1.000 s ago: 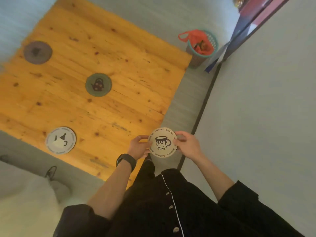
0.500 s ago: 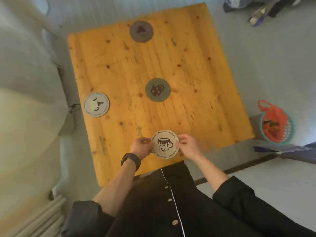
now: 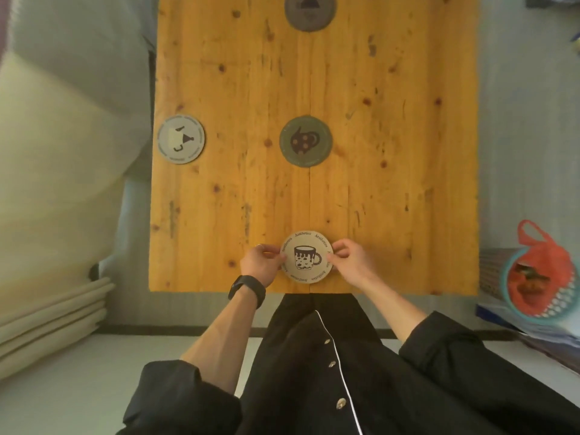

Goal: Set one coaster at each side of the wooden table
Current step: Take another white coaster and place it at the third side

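The wooden table [image 3: 392,171] fills the upper middle of the head view. A beige coaster with a mug drawing [image 3: 306,257] lies near the table's near edge, pinched by both hands: my left hand [image 3: 262,263] on its left rim, my right hand [image 3: 351,262] on its right rim. A grey coaster [image 3: 181,139] sits at the left edge. A dark green coaster [image 3: 306,141] lies in the table's middle. A dark grey coaster [image 3: 310,11] rests at the far edge, partly cut off by the frame.
A pale cushioned seat [image 3: 62,152] borders the table's left side. A teal basket with an orange bag [image 3: 539,274] stands on the floor at the right. My black buttoned garment fills the bottom.
The view has swung round so the table's near edge is now straight ahead. Both hands have carried the mug coaster from beyond the table's corner to over its near edge.
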`<control>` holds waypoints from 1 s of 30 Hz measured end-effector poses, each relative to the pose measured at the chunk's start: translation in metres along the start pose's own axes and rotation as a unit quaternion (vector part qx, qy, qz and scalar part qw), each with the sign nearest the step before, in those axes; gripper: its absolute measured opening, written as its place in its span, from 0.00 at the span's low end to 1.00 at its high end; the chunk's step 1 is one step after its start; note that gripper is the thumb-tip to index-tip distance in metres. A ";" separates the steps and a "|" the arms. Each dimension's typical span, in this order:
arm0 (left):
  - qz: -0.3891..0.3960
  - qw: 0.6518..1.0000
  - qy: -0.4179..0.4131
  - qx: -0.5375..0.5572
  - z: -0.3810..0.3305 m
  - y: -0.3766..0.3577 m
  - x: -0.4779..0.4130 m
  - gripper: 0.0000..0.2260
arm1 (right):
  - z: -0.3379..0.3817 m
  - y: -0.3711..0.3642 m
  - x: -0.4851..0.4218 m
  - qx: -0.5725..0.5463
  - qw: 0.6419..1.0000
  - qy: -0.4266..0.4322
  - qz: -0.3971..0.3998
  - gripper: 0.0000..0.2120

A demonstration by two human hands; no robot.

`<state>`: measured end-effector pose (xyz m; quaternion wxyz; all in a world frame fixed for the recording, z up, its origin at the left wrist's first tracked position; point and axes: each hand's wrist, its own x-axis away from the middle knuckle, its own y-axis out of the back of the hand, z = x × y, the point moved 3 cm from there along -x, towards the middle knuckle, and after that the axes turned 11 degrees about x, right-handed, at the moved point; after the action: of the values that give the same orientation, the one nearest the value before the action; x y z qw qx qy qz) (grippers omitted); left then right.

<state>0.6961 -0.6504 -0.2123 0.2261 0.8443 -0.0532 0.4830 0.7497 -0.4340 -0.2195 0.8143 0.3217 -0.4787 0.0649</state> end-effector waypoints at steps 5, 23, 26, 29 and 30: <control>-0.025 0.999 -0.013 -0.029 0.007 -0.010 -0.003 0.10 | -0.016 -0.016 0.005 -0.012 0.999 -0.016 -0.035 0.09; -0.032 0.996 -0.048 -0.075 0.013 -0.021 -0.007 0.12 | -0.010 -0.022 0.000 0.033 0.989 -0.042 -0.139 0.09; -0.041 0.994 -0.061 -0.085 0.013 -0.025 -0.005 0.10 | -0.009 -0.023 0.000 0.041 0.988 -0.040 -0.143 0.09; -0.049 0.991 -0.083 -0.094 0.018 -0.026 -0.003 0.09 | -0.010 -0.024 0.002 0.044 0.987 -0.028 -0.151 0.09; -0.051 0.990 -0.091 -0.095 0.020 -0.026 -0.003 0.09 | -0.010 -0.024 0.003 0.049 0.987 -0.021 -0.155 0.09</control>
<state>0.7184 -0.6363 -0.2318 0.3244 0.8608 -0.0761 0.3848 0.7691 -0.4476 -0.2318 0.7878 0.4326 -0.4361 -0.0454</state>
